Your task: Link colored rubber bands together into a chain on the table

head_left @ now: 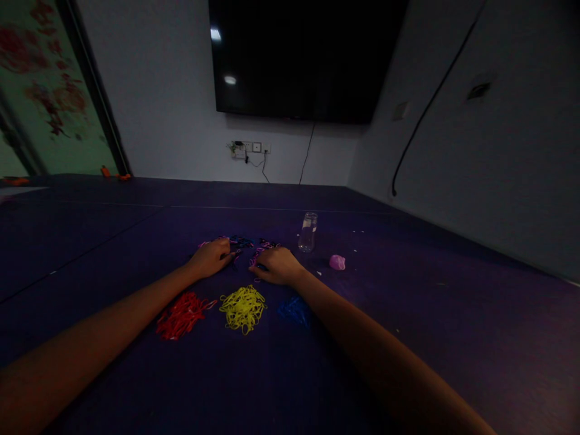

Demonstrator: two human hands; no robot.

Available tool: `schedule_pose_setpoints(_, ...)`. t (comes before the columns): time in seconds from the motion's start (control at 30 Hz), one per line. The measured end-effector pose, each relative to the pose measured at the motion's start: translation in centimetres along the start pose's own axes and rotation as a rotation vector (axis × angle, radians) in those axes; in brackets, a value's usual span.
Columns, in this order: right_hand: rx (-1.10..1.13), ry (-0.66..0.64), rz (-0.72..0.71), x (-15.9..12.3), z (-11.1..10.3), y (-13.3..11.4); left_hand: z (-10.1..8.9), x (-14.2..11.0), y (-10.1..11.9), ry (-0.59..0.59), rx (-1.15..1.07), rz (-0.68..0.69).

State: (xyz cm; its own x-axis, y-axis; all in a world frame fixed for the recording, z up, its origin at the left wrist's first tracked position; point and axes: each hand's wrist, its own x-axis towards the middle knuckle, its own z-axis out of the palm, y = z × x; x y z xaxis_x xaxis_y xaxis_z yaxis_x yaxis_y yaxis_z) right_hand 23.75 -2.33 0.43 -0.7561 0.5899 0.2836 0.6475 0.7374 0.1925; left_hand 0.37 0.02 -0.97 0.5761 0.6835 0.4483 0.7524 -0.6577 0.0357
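Both my hands rest on a scattered pile of mixed pink and blue rubber bands (pixel 247 244) on a dark purple table (pixel 453 314). My left hand (pixel 211 257) lies palm down on the pile's left side, fingers bent and close together. My right hand (pixel 277 265) lies on the pile's right side, fingers curled onto pink bands. What either hand grips is hidden in the dim light. Nearer to me lie three sorted heaps: red bands (pixel 182 315), yellow bands (pixel 243 307) and blue bands (pixel 294 310), the blue heap partly behind my right forearm.
A small clear glass jar (pixel 308 232) stands upright just right of the pile. A pink lid or lump (pixel 337 262) lies beyond my right hand. A large dark screen (pixel 303 57) hangs on the far wall above a socket strip (pixel 248 147). Small orange items (pixel 113 174) lie at the far left edge.
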Motion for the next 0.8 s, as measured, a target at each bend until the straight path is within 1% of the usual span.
schedule_pose_setpoints(0.23, 0.012, -0.038, 0.021, 0.01, -0.44, -0.19, 0.01, -0.13, -0.01, 0.024, -0.029, 0.007)
schedule_pose_setpoints(0.47, 0.017, -0.122, 0.093, 0.21, -0.93, -0.29, 0.00, -0.06, 0.01, 0.000, -0.004, -0.003)
schedule_pose_setpoints(0.6, 0.038, -0.133, 0.134, 0.35, -0.76, -0.22, -0.03, -0.07, 0.02, -0.001, 0.014, -0.007)
schedule_pose_setpoints(0.8, 0.065, -0.126, 0.136, 0.33, -0.59, -0.38, -0.13, -0.18, 0.23, -0.005, 0.022, -0.022)
